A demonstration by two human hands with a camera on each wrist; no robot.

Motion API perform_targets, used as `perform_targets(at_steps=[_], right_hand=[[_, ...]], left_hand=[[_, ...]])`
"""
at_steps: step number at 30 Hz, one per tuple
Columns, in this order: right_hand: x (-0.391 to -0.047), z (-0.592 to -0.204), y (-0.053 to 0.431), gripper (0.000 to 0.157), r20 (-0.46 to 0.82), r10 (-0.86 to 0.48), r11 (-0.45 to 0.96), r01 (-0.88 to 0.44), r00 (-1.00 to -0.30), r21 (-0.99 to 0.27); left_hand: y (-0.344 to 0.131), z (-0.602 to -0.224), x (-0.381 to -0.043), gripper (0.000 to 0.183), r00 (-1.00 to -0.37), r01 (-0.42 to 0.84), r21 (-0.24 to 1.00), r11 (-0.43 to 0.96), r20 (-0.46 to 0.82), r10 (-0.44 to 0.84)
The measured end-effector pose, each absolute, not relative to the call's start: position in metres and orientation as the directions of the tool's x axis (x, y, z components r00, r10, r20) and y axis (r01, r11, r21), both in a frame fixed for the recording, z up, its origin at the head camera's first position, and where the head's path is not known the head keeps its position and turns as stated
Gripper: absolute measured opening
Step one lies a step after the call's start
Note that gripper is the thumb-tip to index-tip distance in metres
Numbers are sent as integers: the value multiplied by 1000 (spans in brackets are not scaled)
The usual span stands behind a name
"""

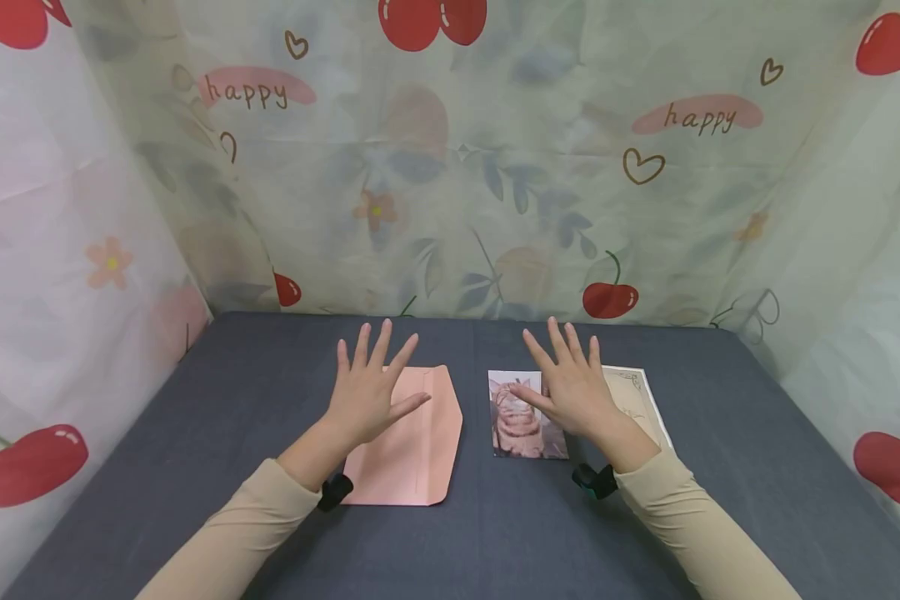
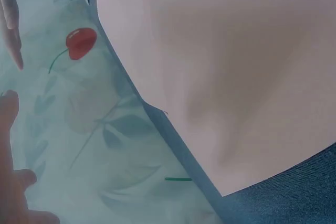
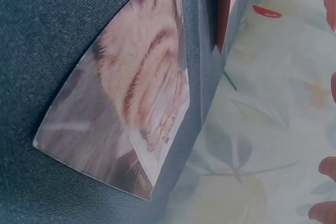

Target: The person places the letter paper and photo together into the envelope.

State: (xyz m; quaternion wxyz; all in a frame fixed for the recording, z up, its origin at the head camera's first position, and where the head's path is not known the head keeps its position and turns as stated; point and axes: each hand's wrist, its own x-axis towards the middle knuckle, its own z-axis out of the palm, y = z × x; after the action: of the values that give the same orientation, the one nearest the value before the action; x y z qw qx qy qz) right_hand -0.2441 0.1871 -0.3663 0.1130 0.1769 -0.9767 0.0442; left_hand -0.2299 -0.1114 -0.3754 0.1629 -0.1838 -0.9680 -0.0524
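Observation:
Fingers spread, my left hand hovers over the upper left part of a pink envelope and holds nothing. The envelope lies flat, its pointed flap on the right side. To the right, my right hand is also spread and holds nothing, overlapping a cat photo in the head view. Behind that hand and wrist lies a cream card with a white border and dark corner ornament, partly hidden. The left wrist view shows the envelope close up; the right wrist view shows the striped cat photo.
A dark blue-grey cloth covers the table. Patterned curtains with cherries, leaves and "happy" lettering stand behind it and along both sides. Each wrist carries a small black device, one under the left wrist and one under the right.

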Motion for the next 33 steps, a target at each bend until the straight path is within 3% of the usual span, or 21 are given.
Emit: perform_targets(at_steps=[16, 33], right_hand=[[-237, -363, 175, 77, 290, -417, 880, -463, -861, -109], [-230, -382, 151, 59, 224, -522, 773, -568, -823, -284]], left_hand=[[-111, -370, -228, 73, -855, 413, 42, 910, 362, 371], [-110, -373, -222, 67, -906, 417, 171, 893, 159, 392]])
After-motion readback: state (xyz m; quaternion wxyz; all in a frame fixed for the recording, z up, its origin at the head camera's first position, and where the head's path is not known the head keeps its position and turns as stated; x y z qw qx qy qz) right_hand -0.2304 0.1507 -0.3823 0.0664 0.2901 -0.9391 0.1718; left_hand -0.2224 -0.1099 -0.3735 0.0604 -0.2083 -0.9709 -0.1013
